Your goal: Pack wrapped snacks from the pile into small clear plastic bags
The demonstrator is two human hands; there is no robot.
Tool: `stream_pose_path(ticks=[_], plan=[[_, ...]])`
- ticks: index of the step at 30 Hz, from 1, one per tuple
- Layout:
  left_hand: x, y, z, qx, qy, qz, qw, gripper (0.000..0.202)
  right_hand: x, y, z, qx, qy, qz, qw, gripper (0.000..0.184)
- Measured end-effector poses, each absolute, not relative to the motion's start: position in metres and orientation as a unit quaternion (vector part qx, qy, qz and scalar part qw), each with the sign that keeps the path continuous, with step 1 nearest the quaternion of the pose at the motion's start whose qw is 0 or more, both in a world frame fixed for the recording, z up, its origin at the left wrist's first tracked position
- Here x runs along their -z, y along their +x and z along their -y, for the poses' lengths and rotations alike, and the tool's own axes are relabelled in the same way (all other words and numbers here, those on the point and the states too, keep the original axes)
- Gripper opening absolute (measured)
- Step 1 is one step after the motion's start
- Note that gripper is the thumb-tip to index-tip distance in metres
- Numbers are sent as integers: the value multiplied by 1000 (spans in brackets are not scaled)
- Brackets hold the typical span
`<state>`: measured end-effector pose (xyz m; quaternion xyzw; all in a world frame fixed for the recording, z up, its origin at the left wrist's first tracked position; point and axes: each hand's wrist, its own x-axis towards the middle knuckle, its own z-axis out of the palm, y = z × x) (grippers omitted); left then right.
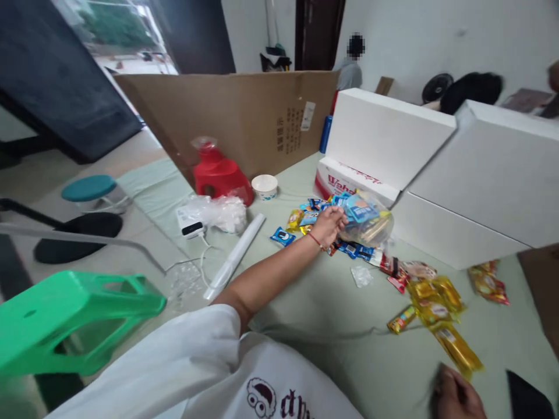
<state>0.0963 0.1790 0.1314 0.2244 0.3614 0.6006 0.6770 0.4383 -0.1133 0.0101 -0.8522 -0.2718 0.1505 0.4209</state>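
Observation:
My left hand [328, 224] is stretched out over the table and grips the edge of a clear plastic bag [365, 220] filled with blue and yellow snack packets. A red string circles that wrist. Loose blue snack packets [283, 237] lie around the bag on the pale green tablecloth [332, 314]. My right hand [456, 396] rests at the bottom edge of the view with curled fingers, just below a row of gold snack packets [437, 308]. What it holds, if anything, is hidden.
White foam boxes [437, 169] stand at the right, a cardboard sheet [244, 116] at the back. A red plastic jug [218, 173], a small white cup [264, 186], crumpled clear bags [220, 212], a white roll [236, 256] and a green stool [70, 320] are to the left. A person stands far behind.

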Motion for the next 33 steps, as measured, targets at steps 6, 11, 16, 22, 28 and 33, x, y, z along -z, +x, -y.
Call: stream_pose_path(ticks=[6,11,16,22,28,33], plan=[[-127,108,-192,-541,141,-314,767,28,-20,424,132,-137,-867,184,443,46],[-116,146,-136,-434,150,-272,846,21,-60,387,114,-251,-736,187,601,58],[-85,191,-62,-249,179,-218,927,15,-93,340,98,-427,-576,239,655,47],[-80,147,-55,-204,267,-270,902,44,-116,414,92,-116,-742,292,592,37],[-85,49,-50,-306,278,-381,827,33,-145,571,-28,143,-878,385,248,29],[-92,1,-38,-404,275,-468,736,30,-170,618,-139,146,-884,407,178,48]])
